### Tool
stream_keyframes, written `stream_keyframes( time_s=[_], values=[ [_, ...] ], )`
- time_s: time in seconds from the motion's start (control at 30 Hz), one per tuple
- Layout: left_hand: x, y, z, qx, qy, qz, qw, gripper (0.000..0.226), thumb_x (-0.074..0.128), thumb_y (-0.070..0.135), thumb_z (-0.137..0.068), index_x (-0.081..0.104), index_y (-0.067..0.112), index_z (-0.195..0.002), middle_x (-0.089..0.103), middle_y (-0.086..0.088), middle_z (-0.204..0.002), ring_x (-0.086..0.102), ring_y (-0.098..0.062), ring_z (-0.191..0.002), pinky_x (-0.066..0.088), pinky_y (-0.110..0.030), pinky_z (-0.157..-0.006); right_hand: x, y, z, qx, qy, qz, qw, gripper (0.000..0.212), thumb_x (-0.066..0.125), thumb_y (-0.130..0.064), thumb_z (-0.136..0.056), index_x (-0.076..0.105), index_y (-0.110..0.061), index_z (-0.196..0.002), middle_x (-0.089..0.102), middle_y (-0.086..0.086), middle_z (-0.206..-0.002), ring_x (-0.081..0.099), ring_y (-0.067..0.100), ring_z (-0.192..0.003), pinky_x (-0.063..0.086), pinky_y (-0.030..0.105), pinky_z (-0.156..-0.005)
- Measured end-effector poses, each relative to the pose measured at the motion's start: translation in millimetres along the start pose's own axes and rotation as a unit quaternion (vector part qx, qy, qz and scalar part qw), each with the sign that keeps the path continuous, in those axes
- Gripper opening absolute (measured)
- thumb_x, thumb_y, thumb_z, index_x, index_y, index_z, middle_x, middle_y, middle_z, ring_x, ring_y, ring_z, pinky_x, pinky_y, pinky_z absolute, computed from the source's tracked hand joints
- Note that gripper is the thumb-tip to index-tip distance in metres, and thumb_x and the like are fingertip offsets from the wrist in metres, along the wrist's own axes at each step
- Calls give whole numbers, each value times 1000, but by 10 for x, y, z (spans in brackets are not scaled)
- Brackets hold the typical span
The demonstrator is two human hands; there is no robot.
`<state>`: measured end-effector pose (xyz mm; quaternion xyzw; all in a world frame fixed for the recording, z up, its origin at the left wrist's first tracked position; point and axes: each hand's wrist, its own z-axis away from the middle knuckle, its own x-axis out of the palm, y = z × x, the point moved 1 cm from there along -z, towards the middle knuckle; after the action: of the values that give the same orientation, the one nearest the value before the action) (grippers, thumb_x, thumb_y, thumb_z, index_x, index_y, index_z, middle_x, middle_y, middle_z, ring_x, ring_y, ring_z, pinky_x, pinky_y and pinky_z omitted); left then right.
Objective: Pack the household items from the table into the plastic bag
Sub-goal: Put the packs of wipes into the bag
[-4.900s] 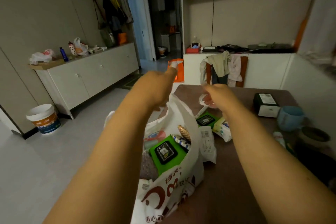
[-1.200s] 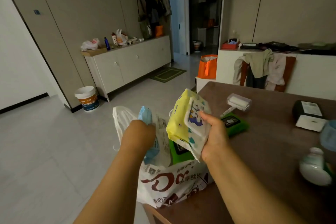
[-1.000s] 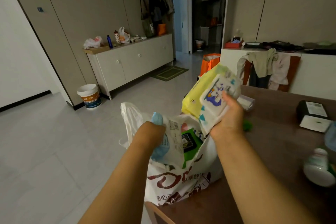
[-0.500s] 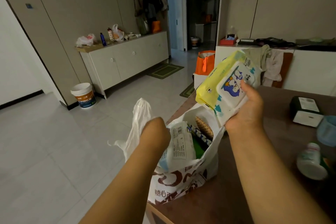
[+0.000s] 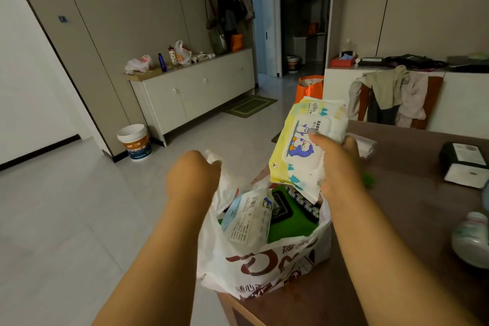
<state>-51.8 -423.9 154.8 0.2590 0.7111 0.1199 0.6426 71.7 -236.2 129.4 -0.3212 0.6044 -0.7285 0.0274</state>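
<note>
A white plastic bag (image 5: 264, 267) with red print stands at the brown table's (image 5: 410, 219) near left corner. Inside it lie a pale blue-white packet (image 5: 247, 219) and a green pack with a black lid (image 5: 285, 217). My left hand (image 5: 193, 177) grips the bag's left handle and holds the mouth wide. My right hand (image 5: 338, 167) holds a yellow pack of baby wipes (image 5: 307, 145) with a penguin on its lid, tilted just above the bag's mouth.
On the table to the right lie a black-and-white box (image 5: 464, 164) and a round white bottle (image 5: 471, 243). A lint roller (image 5: 366, 144) peeks out behind my right hand. A chair draped with clothes (image 5: 394, 98) stands behind the table. Tiled floor spreads left.
My right hand has brought the wipes pack down closer over the bag's mouth. My left hand has shifted from the bag's inside to gripping its left handle.
</note>
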Motion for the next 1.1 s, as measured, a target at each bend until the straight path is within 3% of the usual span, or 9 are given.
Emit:
stream_keyframes(
  time_s=[0.1, 0.2, 0.4, 0.57, 0.73, 0.8, 0.9, 1.0, 1.1],
  values=[
    [-17, 13, -111, -89, -151, 267, 948, 34, 57, 37, -91, 62, 8, -74, 67, -4, -64, 56, -14, -50, 50, -27, -54, 52, 79, 18, -23, -45, 61, 997, 41, 82, -30, -66, 53, -24, -94, 71, 6, -101, 74, 20, -75, 60, 46, -64],
    [-104, 47, -194, -88, -103, 406, 904, 25, 61, 33, -89, 68, 11, -80, 65, -3, -69, 42, -9, -44, 38, -22, -45, 157, 117, 48, -33, -124, 188, 974, 44, 80, -31, -70, 52, -21, -103, 68, 4, -105, 71, 20, -83, 60, 42, -69],
    [-201, 16, -116, -83, -114, 563, 814, 28, 59, 41, -88, 61, 15, -80, 66, -12, -100, 39, -9, -48, 32, -22, -44, 339, 203, 41, 23, -260, 600, 756, 57, 66, -45, -82, 50, -9, -122, 56, 5, -108, 56, 22, -91, 42, 27, -60],
    [-188, 28, -53, -48, -168, 545, 820, 44, 50, 54, -88, 65, 14, -96, 64, -10, -116, 38, -10, -52, 31, -20, -41, 757, 675, 178, 94, -225, 552, 798, 56, 52, -45, -92, 47, -6, -132, 61, 16, -121, 56, 24, -73, 41, 28, -55],
    [-197, -42, -65, -59, -167, 546, 819, 49, 47, 56, -89, 66, 12, -99, 64, -12, -115, 38, -9, -52, 32, -20, -43, 628, 698, -19, 40, -80, 603, 793, 28, 53, -20, -93, 53, -2, -115, 64, 16, -109, 63, 28, -90, 54, 36, -74],
    [-223, -47, -88, -64, -150, 553, 817, 46, 48, 55, -89, 66, 13, -94, 63, -13, -105, 38, -9, -51, 32, -21, -45, 452, 411, -184, -50, 13, 572, 819, 18, 56, -19, -91, 57, -4, -100, 65, 15, -102, 62, 23, -78, 54, 34, -66],
    [-273, -30, -159, -63, -100, 593, 796, 35, 54, 51, -87, 61, 16, -83, 62, -10, -94, 39, -7, -47, 32, -21, -45, 272, -195, -320, -271, 132, 395, 868, 17, 62, -17, -85, 57, -13, -101, 62, 7, -102, 61, 19, -85, 49, 23, -66],
    [-282, 11, -197, -61, -87, 599, 794, 32, 56, 49, -86, 59, 18, -79, 62, -7, -88, 39, -8, -47, 33, -21, -47, 256, -546, -364, -306, 109, 276, 905, 17, 63, -16, -81, 52, -22, -92, 59, 1, -94, 58, 15, -84, 39, 16, -60],
    [-230, 71, -178, -59, -101, 521, 845, 35, 52, 52, -89, 61, 19, -79, 62, -6, -85, 43, -13, -52, 37, -27, -55, 244, -434, -358, -223, 28, 388, 894, 10, 60, -16, -82, 55, -20, -90, 58, 0, -91, 55, 17, -83, 41, 22, -59]
  ],
)
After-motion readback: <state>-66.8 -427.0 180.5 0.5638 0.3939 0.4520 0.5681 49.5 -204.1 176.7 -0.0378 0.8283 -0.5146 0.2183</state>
